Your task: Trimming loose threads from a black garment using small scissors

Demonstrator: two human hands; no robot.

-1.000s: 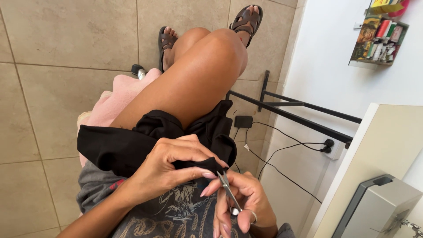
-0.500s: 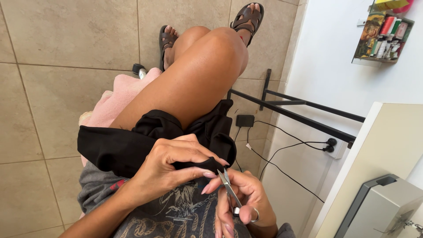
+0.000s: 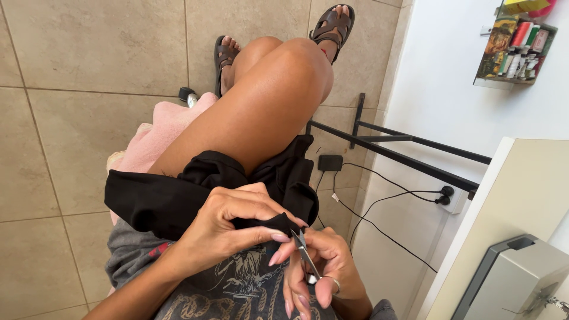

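Note:
A black garment (image 3: 172, 198) lies across my lap and over my thigh. My left hand (image 3: 228, 228) pinches a fold of it between thumb and fingers near its edge. My right hand (image 3: 323, 269) grips small metal scissors (image 3: 305, 255), blades pointing up at the pinched fold, tips touching the cloth. A ring shows on one finger of the right hand.
Pink cloth (image 3: 163, 133) hangs beside my leg over the tiled floor (image 3: 89, 71). A black metal table frame (image 3: 409, 157), cables and a wall socket (image 3: 447, 198) are at right. A grey machine (image 3: 512, 278) sits on the pale tabletop. A shelf of thread spools (image 3: 515, 47) hangs on the wall.
Hardly anything differs; the scissors and both hands keep the same place at the pinched fold, with only a slight shift of the view.

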